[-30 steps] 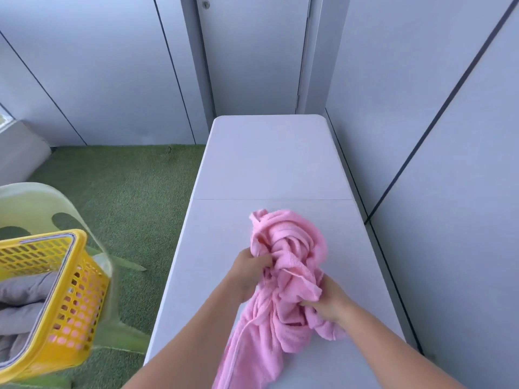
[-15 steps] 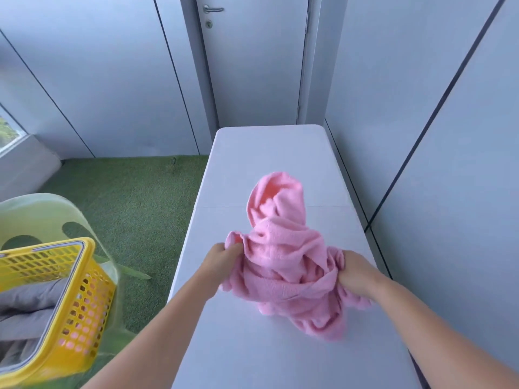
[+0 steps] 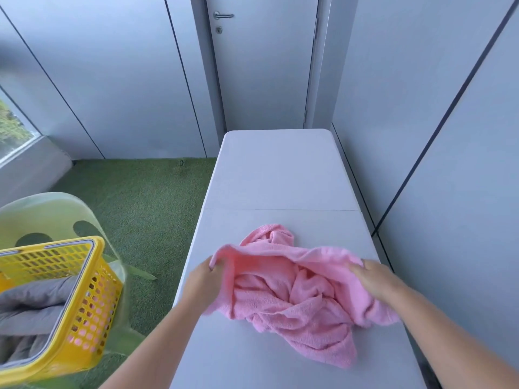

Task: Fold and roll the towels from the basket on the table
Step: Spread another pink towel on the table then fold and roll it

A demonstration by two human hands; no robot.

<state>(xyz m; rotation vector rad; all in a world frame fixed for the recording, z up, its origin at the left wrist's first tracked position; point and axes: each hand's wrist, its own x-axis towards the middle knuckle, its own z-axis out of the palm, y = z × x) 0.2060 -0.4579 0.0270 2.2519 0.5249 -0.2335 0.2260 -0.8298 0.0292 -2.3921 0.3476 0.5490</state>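
The pink towel [image 3: 295, 293] lies crumpled on the worktop [image 3: 280, 175], between and just ahead of the hands; the left hand [image 3: 203, 282] is closed on the towel's left upper edge, fingers pinching the cloth; the right hand [image 3: 373, 279] rests on the right upper edge, apparently gripping it, though its fingertips are hidden in the folds.

Step in hand, as judged: spreading the towel flat before folding. Procedure: draw the hands apart until the held edge is taut; lift enough to let the bunched middle fall free; lay the towel down away from the body, edges parallel to the worktop's sides; smooth out twists before the first fold; keep the near hem from hanging off the near edge.

Count: one pink towel on the worktop; one yellow basket [image 3: 84, 304] to the left of the left hand, holding grey towels [image 3: 33, 307], their number not discernible; two hands.
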